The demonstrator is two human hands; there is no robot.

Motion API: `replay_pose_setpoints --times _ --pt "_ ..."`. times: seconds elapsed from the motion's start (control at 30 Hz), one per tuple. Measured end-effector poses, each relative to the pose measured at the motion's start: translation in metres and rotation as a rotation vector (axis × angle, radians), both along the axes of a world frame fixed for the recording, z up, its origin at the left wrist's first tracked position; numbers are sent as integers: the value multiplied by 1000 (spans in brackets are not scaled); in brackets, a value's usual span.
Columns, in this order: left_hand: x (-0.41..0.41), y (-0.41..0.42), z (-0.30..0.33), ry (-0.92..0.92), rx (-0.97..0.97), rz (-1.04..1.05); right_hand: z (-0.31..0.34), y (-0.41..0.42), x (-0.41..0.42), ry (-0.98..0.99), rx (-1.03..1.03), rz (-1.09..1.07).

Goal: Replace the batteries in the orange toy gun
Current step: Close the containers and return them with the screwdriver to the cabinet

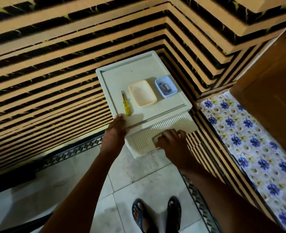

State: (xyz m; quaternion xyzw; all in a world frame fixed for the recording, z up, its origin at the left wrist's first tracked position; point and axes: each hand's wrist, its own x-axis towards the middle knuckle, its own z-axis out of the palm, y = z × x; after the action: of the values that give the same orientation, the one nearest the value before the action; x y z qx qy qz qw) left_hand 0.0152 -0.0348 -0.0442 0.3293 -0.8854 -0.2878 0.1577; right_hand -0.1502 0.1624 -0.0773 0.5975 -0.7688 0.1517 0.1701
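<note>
A: What stands in the middle?

B: A pale plastic drawer cabinet (144, 105). Its flat top serves as the worktop. On it lie a yellow screwdriver (126, 105), a cream tray (142, 93) and a small blue box (165, 86).

A: How do they sit against the cabinet?

B: The screwdriver is near the cabinet's left edge, the cream tray in the middle of the top, the blue box at the right side. Inside the blue box are dark small things; I cannot tell what they are.

A: And the hands?

B: The left hand (116, 127) holds the cabinet's front left corner, with fingers curled over the edge. The right hand (171, 140) grips the handle recess of the top drawer (159, 132), fingers bent into it. The hands are apart.

A: Where is the orange toy gun?

B: I cannot see it in this view.

A: Below the cabinet?

B: Tiled floor (135, 175), and two feet in dark sandals (156, 214).
</note>
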Motion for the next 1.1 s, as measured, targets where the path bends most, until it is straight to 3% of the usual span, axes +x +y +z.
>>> replay_pose_setpoints --times 0.3,0.53,0.7,0.83,0.97,1.1 --pt "0 0 -2 5 -36 1 2 -43 -9 36 -181 -101" --pt "0 6 7 -27 -15 42 -4 -37 -17 -42 -110 -103" --pt "-15 9 28 25 -43 121 13 -36 -32 -310 -208 -175" --pt "-52 8 45 160 -130 157 34 -58 -59 -672 -278 -359" --pt "-94 -1 51 178 -25 285 53 -94 -93 -996 -395 -683" --pt "-120 -5 49 73 113 412 51 -123 -122 -1178 -364 -695"
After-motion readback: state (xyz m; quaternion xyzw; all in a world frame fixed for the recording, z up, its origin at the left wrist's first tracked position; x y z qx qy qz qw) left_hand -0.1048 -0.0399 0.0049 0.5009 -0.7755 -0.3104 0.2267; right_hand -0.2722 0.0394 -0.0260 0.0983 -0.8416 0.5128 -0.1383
